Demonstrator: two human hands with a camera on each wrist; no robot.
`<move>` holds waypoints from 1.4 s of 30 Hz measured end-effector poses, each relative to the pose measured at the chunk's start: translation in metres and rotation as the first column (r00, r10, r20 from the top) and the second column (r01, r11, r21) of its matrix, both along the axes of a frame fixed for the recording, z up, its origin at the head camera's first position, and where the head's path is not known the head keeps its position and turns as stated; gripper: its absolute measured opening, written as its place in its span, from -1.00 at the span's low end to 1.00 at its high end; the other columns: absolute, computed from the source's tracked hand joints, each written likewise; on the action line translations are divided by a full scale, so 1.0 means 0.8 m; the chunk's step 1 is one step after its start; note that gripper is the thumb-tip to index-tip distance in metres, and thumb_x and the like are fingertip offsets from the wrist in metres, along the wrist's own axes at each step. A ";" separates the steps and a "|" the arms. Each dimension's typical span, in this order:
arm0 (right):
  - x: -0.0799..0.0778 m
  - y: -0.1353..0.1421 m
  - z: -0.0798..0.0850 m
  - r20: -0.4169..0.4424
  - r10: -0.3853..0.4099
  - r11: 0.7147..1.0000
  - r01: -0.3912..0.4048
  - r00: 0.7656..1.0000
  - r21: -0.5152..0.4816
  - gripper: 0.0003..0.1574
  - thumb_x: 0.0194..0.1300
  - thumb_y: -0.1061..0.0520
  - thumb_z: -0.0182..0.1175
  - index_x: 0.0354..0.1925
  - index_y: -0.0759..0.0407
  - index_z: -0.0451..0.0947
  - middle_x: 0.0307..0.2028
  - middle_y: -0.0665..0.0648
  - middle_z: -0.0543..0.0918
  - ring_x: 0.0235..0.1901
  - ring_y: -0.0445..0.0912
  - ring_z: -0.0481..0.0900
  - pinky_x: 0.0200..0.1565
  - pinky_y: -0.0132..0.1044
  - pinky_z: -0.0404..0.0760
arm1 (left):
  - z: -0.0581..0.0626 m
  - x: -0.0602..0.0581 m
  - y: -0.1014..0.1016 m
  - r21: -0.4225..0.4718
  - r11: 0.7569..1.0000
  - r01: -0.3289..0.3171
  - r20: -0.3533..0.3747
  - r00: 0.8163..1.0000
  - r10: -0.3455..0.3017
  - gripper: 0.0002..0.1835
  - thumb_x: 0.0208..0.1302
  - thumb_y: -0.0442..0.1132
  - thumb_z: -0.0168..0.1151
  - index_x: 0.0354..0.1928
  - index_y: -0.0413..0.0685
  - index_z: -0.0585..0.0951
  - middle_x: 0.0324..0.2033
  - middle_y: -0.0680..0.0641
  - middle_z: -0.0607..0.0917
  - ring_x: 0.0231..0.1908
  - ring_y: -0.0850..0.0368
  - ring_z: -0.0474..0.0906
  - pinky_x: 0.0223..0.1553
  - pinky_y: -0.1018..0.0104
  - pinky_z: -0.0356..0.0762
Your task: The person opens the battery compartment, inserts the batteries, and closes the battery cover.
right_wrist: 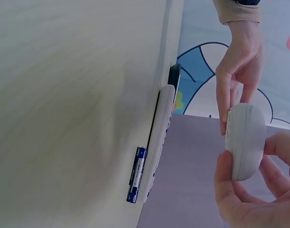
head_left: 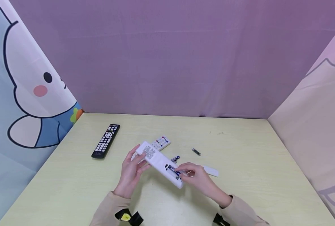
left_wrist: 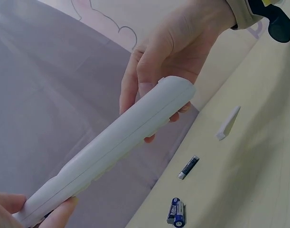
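A white remote control is held in the air, its back turned up and its battery compartment bare. My left hand grips it by the far left end. At the opposite end my right hand holds the remote, index finger and thumb at the compartment; in the left wrist view some of its fingers reach under the button side. Inside the slot a battery shows, partly covered by the fingers. On the table under the remote lie two blue batteries side by side.
A smaller white remote lies behind the held one. The black remote lies at the left. A single dark battery and a white battery cover are on the table to the right. A purple curtain hangs behind.
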State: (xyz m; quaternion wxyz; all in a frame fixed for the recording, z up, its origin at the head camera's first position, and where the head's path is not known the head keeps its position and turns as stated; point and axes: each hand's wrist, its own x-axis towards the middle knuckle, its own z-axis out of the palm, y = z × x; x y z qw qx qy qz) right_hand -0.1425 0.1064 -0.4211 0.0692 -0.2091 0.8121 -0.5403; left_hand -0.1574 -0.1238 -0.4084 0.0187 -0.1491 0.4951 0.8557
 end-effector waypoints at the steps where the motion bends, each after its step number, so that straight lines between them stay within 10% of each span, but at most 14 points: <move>1: 0.000 -0.001 0.000 -0.004 -0.008 1.000 0.008 1.000 0.001 -0.72 0.03 0.35 0.16 -0.20 0.26 0.58 -0.15 0.23 0.57 -0.29 -0.08 0.54 -0.34 -0.42 0.61 | 0.000 0.000 0.000 0.001 1.000 0.002 0.001 1.000 -0.002 -0.45 0.21 -0.47 -0.05 0.25 -0.07 0.18 -0.16 -0.06 0.50 -0.33 0.12 0.60 -0.23 0.29 0.61; 18: 0.002 -0.006 -0.001 -0.021 -0.046 0.999 0.046 0.999 -0.005 -0.80 0.03 0.29 0.23 -0.28 0.23 0.61 -0.25 0.18 0.60 -0.33 -0.16 0.53 -0.34 -0.40 0.62 | -0.004 0.002 -0.001 -0.001 1.000 0.013 0.015 1.000 -0.013 -0.46 0.22 -0.46 -0.06 0.25 -0.03 0.19 -0.13 -0.06 0.51 -0.31 0.11 0.60 -0.19 0.26 0.60; 42: -0.014 0.004 0.006 -0.026 0.138 0.989 -0.136 0.990 0.058 -0.78 0.14 0.26 0.13 -0.19 0.28 0.55 -0.19 0.23 0.59 -0.27 -0.01 0.56 -0.24 -0.38 0.60 | -0.009 0.001 -0.006 -0.008 1.000 0.007 0.041 0.999 -0.006 -0.45 0.21 -0.45 -0.04 0.26 -0.04 0.18 -0.20 -0.02 0.56 -0.32 0.11 0.60 -0.21 0.27 0.60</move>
